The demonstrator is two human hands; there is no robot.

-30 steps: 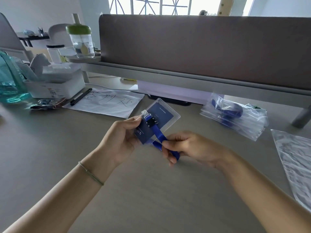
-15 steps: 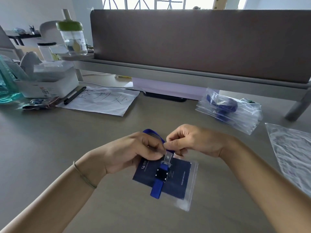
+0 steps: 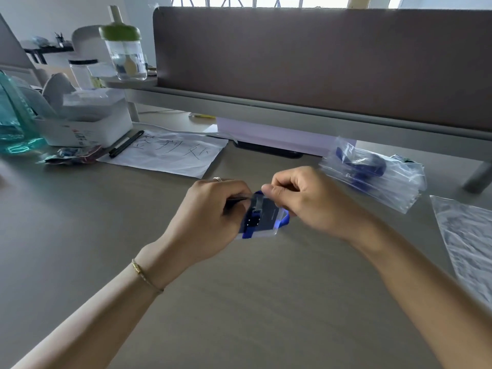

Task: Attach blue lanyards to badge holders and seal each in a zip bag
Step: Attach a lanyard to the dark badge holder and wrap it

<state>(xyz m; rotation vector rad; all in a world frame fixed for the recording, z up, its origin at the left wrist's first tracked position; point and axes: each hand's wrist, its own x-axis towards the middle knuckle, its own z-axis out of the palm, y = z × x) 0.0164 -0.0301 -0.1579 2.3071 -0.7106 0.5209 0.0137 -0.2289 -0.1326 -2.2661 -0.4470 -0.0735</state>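
You are holding the badge holder (image 3: 266, 218) just above the desk (image 3: 106, 235) at centre: your left hand (image 3: 210, 219) is closing its fingers around the holder's left edge, and your right hand (image 3: 303, 198) is pinching the top edge where the blue lanyard (image 3: 253, 222) is clipped on. Sealed zip bags (image 3: 372, 173) are lying well apart to your right, and 1 written sheet (image 3: 170, 153) is lying beyond your left hand.
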